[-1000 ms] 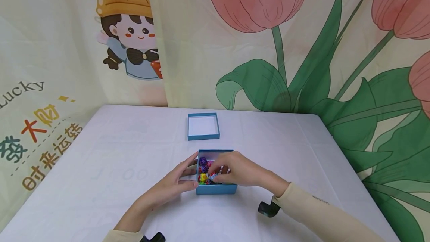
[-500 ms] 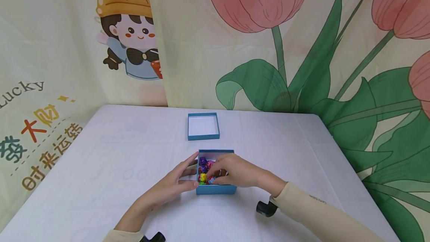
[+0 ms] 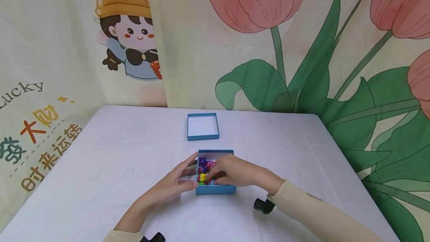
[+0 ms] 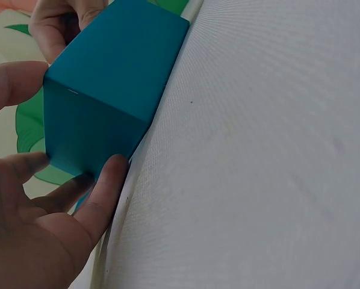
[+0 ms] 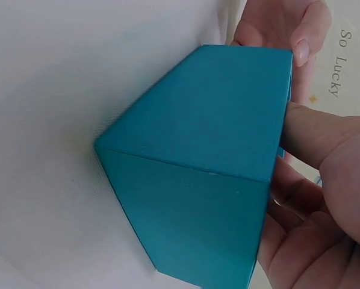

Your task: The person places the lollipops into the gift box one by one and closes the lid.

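Observation:
In the head view a blue box (image 3: 216,189) without a lid stands on the white table, holding several small round candies (image 3: 203,177) in bright yellow, purple, pink and blue wrappers. My left hand (image 3: 169,180) rests against the box's left side with fairly straight fingers, its thumb at the near left corner. My right hand (image 3: 238,171) reaches over the right wall into the box. Its fingers are bent down among the candies, and their tips are hidden. Both wrist views show the outside of the box (image 4: 117,60) but no candies; in the right one my thumb (image 5: 324,132) dips past the rim.
A shallow blue lid (image 3: 203,137) with a white inside lies open side up behind the box. White cloth covers the table (image 3: 100,182). A printed curtain (image 3: 188,47) with tulips and a cartoon figure hangs behind it.
My right hand has shifted slightly left and lower into the box, and its forearm followed. A blue-wrapped candy beneath its fingers is now more covered. The left hand and the box keep their place.

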Motion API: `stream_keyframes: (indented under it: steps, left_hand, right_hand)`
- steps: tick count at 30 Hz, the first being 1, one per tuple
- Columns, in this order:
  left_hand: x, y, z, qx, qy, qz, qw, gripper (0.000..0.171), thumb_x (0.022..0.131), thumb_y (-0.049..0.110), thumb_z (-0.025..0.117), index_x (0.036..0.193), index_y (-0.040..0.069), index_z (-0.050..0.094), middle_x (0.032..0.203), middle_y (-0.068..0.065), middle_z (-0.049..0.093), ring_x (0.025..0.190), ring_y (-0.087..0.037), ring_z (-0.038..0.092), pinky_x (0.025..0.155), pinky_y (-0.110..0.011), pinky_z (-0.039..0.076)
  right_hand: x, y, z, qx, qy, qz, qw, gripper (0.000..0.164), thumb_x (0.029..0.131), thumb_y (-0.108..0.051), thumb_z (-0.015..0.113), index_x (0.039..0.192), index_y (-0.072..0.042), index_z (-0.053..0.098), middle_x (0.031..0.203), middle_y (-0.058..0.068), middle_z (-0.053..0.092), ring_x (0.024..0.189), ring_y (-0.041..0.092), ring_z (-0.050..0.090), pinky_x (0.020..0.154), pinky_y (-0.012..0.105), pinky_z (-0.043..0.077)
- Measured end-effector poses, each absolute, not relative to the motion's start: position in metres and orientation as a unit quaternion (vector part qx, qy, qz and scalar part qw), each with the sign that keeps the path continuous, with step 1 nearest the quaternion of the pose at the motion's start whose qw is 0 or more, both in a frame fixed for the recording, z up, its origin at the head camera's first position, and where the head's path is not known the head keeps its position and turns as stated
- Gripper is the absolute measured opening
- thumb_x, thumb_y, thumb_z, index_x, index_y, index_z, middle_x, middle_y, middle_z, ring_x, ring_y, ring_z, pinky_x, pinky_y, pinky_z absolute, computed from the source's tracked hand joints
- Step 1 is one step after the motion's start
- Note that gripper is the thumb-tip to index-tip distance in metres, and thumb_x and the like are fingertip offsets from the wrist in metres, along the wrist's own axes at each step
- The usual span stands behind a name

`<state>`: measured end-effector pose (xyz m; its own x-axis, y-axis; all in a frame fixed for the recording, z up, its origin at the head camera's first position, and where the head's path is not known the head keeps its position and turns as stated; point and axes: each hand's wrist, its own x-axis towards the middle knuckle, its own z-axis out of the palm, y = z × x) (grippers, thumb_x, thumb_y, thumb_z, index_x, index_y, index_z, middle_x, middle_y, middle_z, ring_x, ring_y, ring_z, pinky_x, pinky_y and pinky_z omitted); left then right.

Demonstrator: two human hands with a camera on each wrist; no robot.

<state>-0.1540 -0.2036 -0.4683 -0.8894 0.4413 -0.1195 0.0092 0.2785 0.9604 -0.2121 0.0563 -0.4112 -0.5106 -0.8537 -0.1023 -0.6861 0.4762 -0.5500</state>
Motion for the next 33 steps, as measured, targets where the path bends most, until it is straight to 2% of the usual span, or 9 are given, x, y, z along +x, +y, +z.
stream_keyframes:
  steps: [12, 19, 27, 33]
  left_hand:
    - [-0.154, -0.203, -0.47, 0.147, 0.776, 0.585, 0.182, 0.086, 0.103, 0.027, 0.069, 0.172, 0.032, 0.017, 0.176, -0.015, 0.02, 0.156, -0.045, 0.033, 0.121, -0.063, 0.036]
    - [-0.155, -0.205, -0.469, 0.148, 0.78, 0.581, 0.179, 0.085, 0.103, 0.027, 0.069, 0.171, 0.032, 0.019, 0.175, -0.015, 0.022, 0.155, -0.043, 0.035, 0.122, -0.064, 0.034]
    - [-0.17, -0.223, -0.451, 0.122, 0.817, 0.546, 0.142, 0.081, 0.105, 0.038, 0.067, 0.171, 0.033, 0.02, 0.173, -0.013, 0.03, 0.151, -0.041, 0.043, 0.118, -0.069, 0.036]
    - [-0.201, -0.235, -0.431, 0.077, 0.847, 0.514, 0.108, 0.085, 0.104, 0.049, 0.066, 0.171, 0.028, 0.019, 0.172, -0.013, 0.031, 0.151, -0.041, 0.042, 0.116, -0.069, 0.039]
  right_hand:
    - [-0.215, 0.063, -0.409, -0.46, 0.837, -0.239, 0.177, 0.022, 0.098, -0.013, 0.079, 0.12, -0.012, 0.081, 0.096, -0.011, 0.07, 0.084, 0.002, 0.061, 0.079, 0.014, 0.056]
    - [-0.227, 0.078, -0.398, -0.445, 0.842, -0.284, 0.112, 0.021, 0.1, -0.014, 0.076, 0.121, -0.009, 0.079, 0.107, 0.001, 0.076, 0.091, 0.006, 0.067, 0.081, 0.02, 0.059]
    - [-0.258, 0.103, -0.393, -0.351, 0.874, -0.335, 0.036, 0.031, 0.101, -0.018, 0.076, 0.131, -0.013, 0.074, 0.119, 0.004, 0.075, 0.102, 0.016, 0.07, 0.086, 0.03, 0.062]
    - [-0.283, 0.111, -0.398, -0.277, 0.889, -0.362, 0.044, 0.047, 0.101, -0.024, 0.075, 0.146, -0.016, 0.064, 0.13, 0.009, 0.07, 0.113, 0.023, 0.068, 0.088, 0.035, 0.062]
